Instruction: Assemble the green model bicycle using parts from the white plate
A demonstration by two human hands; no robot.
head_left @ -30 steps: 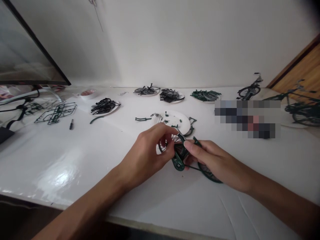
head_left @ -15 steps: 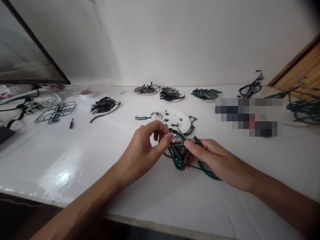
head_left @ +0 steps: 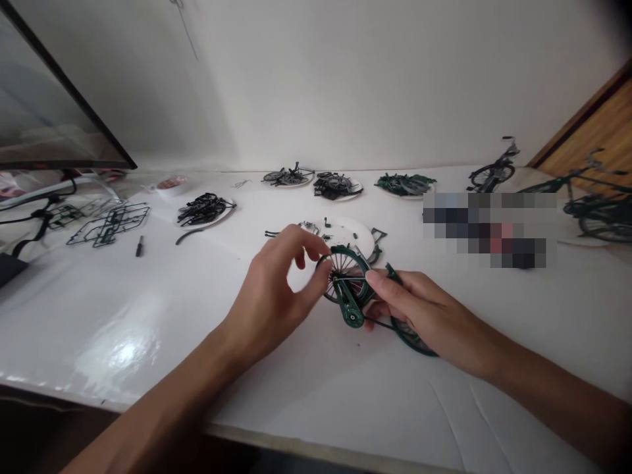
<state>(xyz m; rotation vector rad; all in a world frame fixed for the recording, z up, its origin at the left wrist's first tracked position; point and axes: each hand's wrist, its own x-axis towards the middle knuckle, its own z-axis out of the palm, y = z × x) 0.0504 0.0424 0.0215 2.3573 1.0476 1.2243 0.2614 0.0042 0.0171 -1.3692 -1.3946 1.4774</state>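
Note:
A dark green model bicycle (head_left: 352, 315) is held above the white table, with its spoked wheel toward the left and another wheel toward the lower right. My right hand (head_left: 419, 299) grips its frame between thumb and fingers. The thumb and fingertips of my left hand (head_left: 281, 283) close on the left edge of the spoked wheel (head_left: 340, 263). Just behind the bicycle lies a white plate (head_left: 363, 230) with small green and grey parts on it. A green frame piece (head_left: 378, 245) rests by the plate's right side.
Plates of black parts (head_left: 202, 210), grey and black parts (head_left: 337, 186) and green parts (head_left: 405, 185) stand farther back. Green sprues (head_left: 111, 224) and a screwdriver (head_left: 139, 247) lie left. Two bicycles (head_left: 494, 172) stand right, near a pixelated patch. A monitor (head_left: 54, 85) is upper left.
My left hand has shifted slightly left, from near the wheel's hub to its outer edge, uncovering more spokes. My right hand keeps its hold on the bicycle.

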